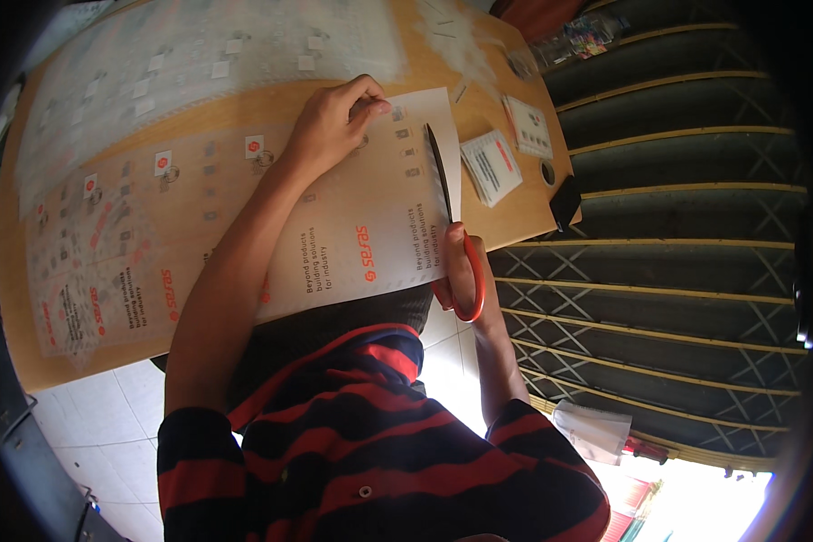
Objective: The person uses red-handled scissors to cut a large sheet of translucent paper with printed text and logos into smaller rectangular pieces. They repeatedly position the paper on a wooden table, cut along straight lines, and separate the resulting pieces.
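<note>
At sheet edge, right fingers gripping scissors; left fingers half-curled, hold unclear.

Muted indoor light, white glare lower right, dark bent fisheye edges

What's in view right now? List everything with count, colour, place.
Scissors: one, orange handle, right of centre
Printed sheets: count unclear, pale, table's near side
Translucent sheeting: count unclear, whitish, table's far left
Table: one, light brown, centre
Card piles: two, white, table's right
Bottle: one, clear, upper right
Dark item: one, black, table's right corner
Folding gate: one, dark and yellow, right
Floor: one, pale tiled, lower left
Unclear item: one, whitish, lower right
Shirt: one, black and red, lower centre
Left grip: one, bare, over printed sheets
Right grip: one, bare, holding scissors
</note>
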`<state>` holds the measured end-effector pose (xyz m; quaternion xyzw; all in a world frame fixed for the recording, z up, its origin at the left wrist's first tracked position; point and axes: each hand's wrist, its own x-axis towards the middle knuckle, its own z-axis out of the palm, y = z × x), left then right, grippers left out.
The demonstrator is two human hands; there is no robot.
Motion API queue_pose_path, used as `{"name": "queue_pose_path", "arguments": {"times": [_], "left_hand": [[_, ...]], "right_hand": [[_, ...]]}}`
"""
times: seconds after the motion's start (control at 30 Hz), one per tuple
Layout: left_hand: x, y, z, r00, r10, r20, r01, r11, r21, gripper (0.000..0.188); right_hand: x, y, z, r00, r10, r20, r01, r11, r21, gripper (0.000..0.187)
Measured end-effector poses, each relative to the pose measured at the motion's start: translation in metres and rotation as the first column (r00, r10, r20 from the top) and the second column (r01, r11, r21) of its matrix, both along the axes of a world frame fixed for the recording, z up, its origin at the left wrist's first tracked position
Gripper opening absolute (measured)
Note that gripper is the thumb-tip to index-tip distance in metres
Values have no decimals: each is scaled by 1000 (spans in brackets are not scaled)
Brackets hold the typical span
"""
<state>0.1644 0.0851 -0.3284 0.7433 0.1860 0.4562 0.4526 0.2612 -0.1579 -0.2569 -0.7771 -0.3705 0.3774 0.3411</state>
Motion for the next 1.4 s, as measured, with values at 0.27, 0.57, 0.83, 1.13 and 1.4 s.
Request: {"name": "queue_pose_path", "arguments": {"times": [0.27, 0.57, 0.83, 1.13, 1.4], "left_hand": [[-1, 2, 0, 1000, -7, 13, 7, 1000, -20, 12], [1, 2, -3, 999, -3, 47, 4, 1000, -22, 12], [-2, 1, 2, 1000, -26, 12, 27, 994, -104, 12], [-1, 2, 1, 999, -27, 23, 29, 995, -94, 13], [-2, 2, 1, 1000, -26, 10, 27, 994, -107, 12]], "right_hand": [[-1, 7, 4, 995, 17, 100, -22, 999, 47, 76], [5, 12, -1, 998, -27, 49, 27, 1000, 0, 76], [6, 23, -2, 996, -47, 76, 47, 999, 7, 76], [15, 29, 2, 995, 9, 98, -9, 1000, 1, 74], [18, 38, 5, 992, 14, 126, -15, 1000, 13, 74]]}}
